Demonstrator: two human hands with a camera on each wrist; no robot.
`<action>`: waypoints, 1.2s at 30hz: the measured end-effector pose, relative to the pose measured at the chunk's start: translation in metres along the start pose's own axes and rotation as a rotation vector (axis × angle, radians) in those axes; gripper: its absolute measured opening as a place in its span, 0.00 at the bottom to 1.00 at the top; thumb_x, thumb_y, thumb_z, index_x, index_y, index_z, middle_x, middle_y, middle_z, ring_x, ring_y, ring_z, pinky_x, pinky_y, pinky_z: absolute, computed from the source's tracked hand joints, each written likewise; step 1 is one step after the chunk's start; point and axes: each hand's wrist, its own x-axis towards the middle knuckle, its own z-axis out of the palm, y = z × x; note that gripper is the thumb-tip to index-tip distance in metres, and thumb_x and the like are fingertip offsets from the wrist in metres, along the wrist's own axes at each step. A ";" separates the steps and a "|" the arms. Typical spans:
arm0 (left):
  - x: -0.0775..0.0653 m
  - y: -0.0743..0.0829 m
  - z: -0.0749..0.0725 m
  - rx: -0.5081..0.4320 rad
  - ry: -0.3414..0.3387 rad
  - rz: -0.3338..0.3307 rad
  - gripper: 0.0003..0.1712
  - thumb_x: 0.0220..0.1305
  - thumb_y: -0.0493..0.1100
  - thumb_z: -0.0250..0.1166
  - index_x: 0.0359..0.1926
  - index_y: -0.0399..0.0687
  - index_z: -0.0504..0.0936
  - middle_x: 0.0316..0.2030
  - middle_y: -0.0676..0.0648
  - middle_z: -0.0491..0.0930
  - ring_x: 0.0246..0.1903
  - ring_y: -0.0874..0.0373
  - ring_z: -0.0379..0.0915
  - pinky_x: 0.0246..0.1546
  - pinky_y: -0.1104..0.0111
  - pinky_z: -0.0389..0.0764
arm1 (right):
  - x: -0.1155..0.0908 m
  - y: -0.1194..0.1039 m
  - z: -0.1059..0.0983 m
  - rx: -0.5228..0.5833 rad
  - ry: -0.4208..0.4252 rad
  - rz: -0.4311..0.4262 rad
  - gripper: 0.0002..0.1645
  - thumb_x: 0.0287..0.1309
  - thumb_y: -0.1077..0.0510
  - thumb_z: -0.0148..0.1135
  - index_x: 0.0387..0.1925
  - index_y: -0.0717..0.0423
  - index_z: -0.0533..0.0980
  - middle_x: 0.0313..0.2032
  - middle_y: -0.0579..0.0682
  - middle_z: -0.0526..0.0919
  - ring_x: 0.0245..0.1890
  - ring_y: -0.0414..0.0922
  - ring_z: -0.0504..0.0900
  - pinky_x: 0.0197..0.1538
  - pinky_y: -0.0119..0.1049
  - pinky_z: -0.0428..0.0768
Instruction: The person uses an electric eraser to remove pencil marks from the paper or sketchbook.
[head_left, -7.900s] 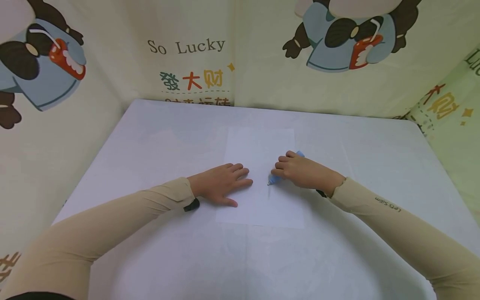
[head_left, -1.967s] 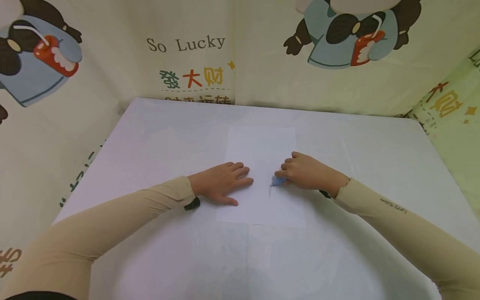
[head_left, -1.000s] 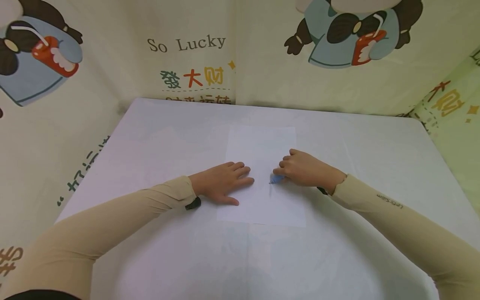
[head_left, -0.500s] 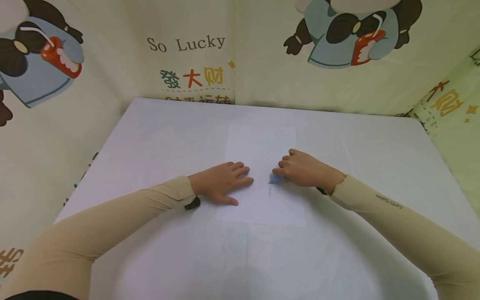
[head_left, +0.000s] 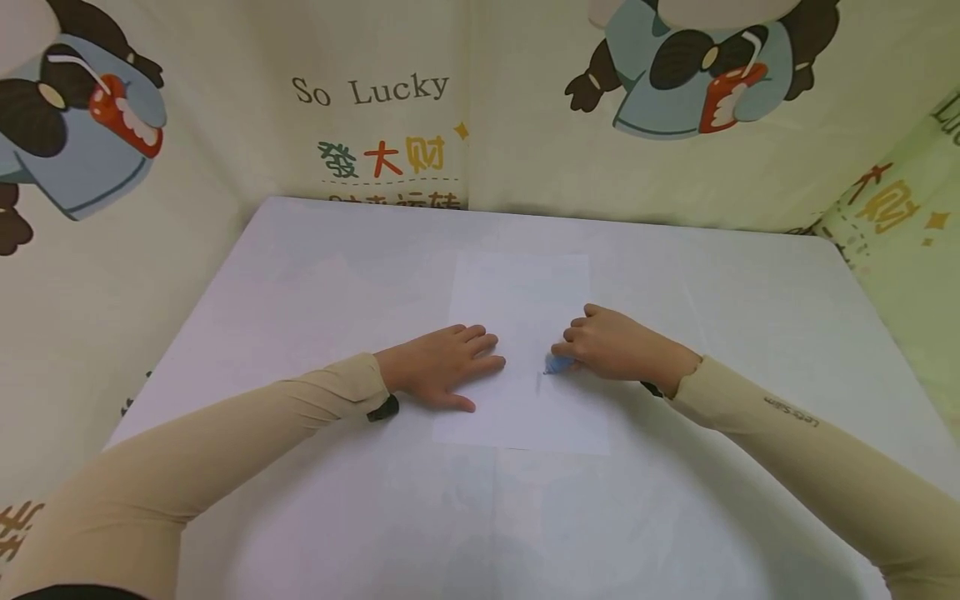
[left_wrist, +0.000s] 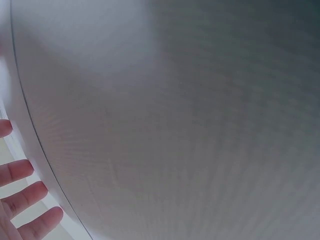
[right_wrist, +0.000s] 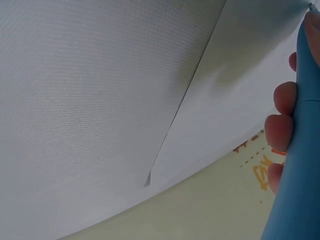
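Note:
My left hand (head_left: pixel 444 365) lies palm down with fingers spread on the left side of a white sheet of paper (head_left: pixel 517 287). In the left wrist view, some of its fingertips (left_wrist: pixel 42 222) show at the lower left. My right hand (head_left: pixel 626 343) grips a thick blue pen (head_left: pixel 558 364) over the right side of the sheet. The pen's narrow tip is at or just above the paper, right of a short, faint grey line (head_left: pixel 537 383). In the right wrist view, the blue barrel (right_wrist: pixel 302 150) runs down the right edge, with fingers curled round it.
The sheet lies on a white-covered table (head_left: pixel 337 258). Cream curtains (head_left: pixel 517 125) with cartoon figures and lettering hang behind it and at both sides. In the right wrist view, the paper's edge (right_wrist: pixel 182 100) curves over the tabletop, its corner slightly lifted.
In the last half second my right hand has shifted slightly right and towards me, carrying the pen tip off the grey line's top end. The left hand stays put.

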 end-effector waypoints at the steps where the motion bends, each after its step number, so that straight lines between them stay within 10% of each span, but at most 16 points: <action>1: 0.000 0.000 -0.001 -0.001 -0.003 -0.001 0.39 0.58 0.69 0.53 0.63 0.50 0.64 0.56 0.45 0.68 0.55 0.50 0.63 0.54 0.60 0.68 | 0.000 0.000 0.000 -0.002 0.002 0.000 0.17 0.36 0.50 0.75 0.26 0.48 0.75 0.17 0.43 0.73 0.20 0.42 0.73 0.29 0.33 0.60; 36: 0.001 0.002 0.000 0.010 -0.007 0.001 0.39 0.59 0.70 0.51 0.62 0.50 0.64 0.55 0.45 0.68 0.54 0.50 0.63 0.55 0.60 0.69 | 0.005 0.006 0.007 -0.003 0.054 -0.014 0.17 0.37 0.51 0.75 0.28 0.49 0.75 0.18 0.44 0.75 0.22 0.43 0.70 0.31 0.34 0.61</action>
